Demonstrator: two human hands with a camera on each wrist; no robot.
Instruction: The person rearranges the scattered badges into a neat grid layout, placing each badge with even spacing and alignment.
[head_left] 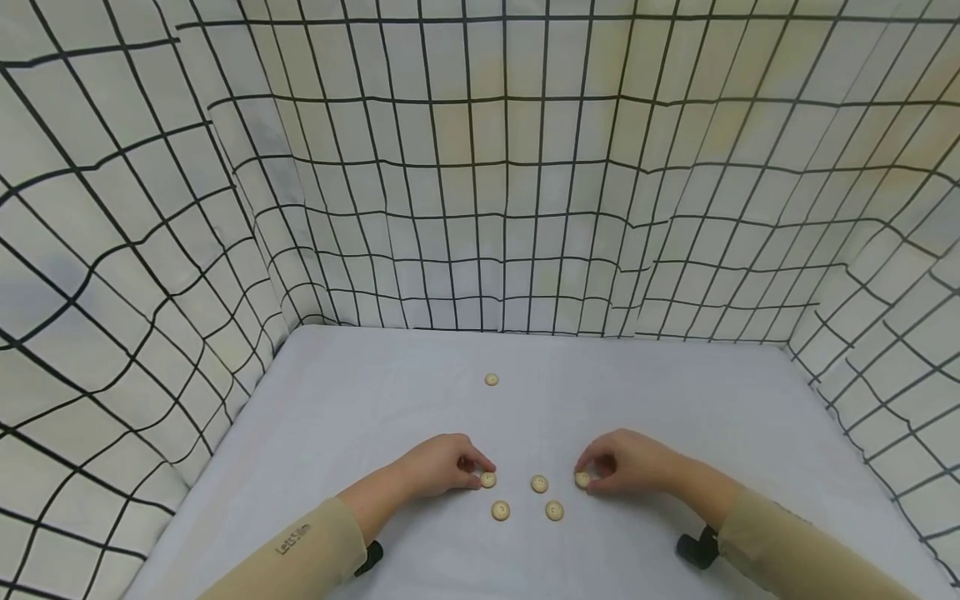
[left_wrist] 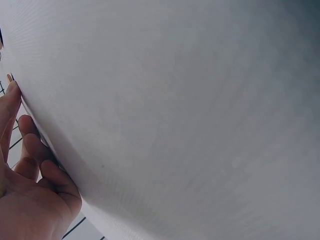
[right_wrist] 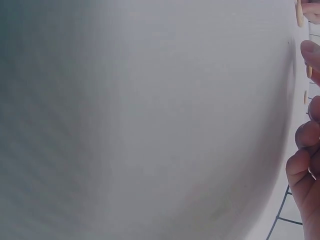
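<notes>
My left hand (head_left: 442, 468) rests on the bench (head_left: 315, 433) with its fingers curled in, thumb and forefinger pinching a pale round button (head_left: 488, 480) that lies flat on the surface. My right hand (head_left: 622, 462) mirrors it: the fingers are bent and their tips close on a second button (head_left: 582, 479), also lying on the bench. Both of these buttons sit near the front edge, roughly midway between the left and right edges.

Between my two hands lies a third button (head_left: 539, 484), apart from both pinched ones. Just in front of it, closer to me, are two more: one button toward my left (head_left: 500, 511) and one toward my right (head_left: 554, 511). A sixth, far button (head_left: 491, 379) lies alone well apart from the group, toward the back edge.

In the left wrist view my fingers (left_wrist: 30, 145) press against the grey surface, and only a sliver of the button shows at their tips. In the right wrist view my fingertips (right_wrist: 311, 52) sit at the edge of the picture, with slivers of buttons beside them.

My sleeves (head_left: 300, 550) are tan, and a dark strap (head_left: 697, 547) shows at the right wrist. A checked cloth (head_left: 480, 167), white with black lines, stands behind the bench and along both sides.
</notes>
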